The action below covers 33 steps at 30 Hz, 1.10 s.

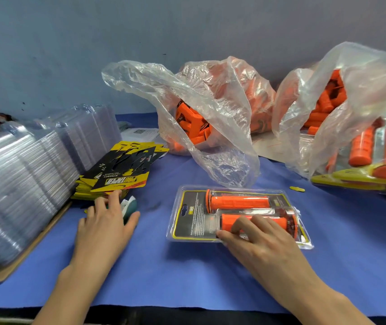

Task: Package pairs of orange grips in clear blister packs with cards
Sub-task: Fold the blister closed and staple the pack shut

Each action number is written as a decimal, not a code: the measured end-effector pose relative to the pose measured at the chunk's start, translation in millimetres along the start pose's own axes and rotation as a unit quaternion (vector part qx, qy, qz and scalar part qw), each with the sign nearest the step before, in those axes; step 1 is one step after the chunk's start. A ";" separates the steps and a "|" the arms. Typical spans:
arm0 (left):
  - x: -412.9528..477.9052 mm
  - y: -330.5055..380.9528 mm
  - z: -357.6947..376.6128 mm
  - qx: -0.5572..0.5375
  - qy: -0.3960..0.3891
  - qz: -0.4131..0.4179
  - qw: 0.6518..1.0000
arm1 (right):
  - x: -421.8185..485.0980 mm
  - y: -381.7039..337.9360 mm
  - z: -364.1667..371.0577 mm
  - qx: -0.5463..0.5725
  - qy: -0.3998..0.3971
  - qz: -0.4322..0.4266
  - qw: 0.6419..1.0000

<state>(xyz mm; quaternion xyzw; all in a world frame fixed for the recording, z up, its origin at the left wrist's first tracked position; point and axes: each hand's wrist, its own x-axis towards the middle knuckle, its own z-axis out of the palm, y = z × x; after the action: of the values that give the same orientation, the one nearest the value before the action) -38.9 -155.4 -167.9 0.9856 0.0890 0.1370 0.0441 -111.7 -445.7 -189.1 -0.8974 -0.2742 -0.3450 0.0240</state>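
A clear blister pack lies on the blue table cover, holding two orange grips over a black and yellow card. My right hand rests on its near edge, fingers bent over the nearer grip and thumb at the pack's front rim. My left hand lies flat with fingertips touching the stack of black and yellow cards; a small white and teal object sits under its fingers.
Stacks of empty clear blister shells fill the left side. Two clear plastic bags of orange grips stand at the back. Finished packs are piled at the right edge. A yellow card scrap lies on the cover.
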 end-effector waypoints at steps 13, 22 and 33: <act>-8.2 -11.8 -16.3 -0.525 -0.451 -0.114 0.713 | 8.0 -1.2 0.1 -0.015 -0.002 0.015 1.000; -28.1 28.7 -20.6 -0.587 -0.471 -0.130 0.646 | 12.5 -3.9 3.2 0.002 -0.002 0.026 1.000; -47.8 54.4 -6.3 -0.615 -0.431 -0.117 0.650 | 13.0 -6.1 5.9 0.017 -0.007 0.040 0.999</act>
<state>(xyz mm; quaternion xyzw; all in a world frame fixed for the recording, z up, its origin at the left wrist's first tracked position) -77.0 -217.3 -168.3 0.6619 0.0696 -0.2859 0.6894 -103.3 -433.0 -186.3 -0.9097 -0.2439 -0.3322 0.0514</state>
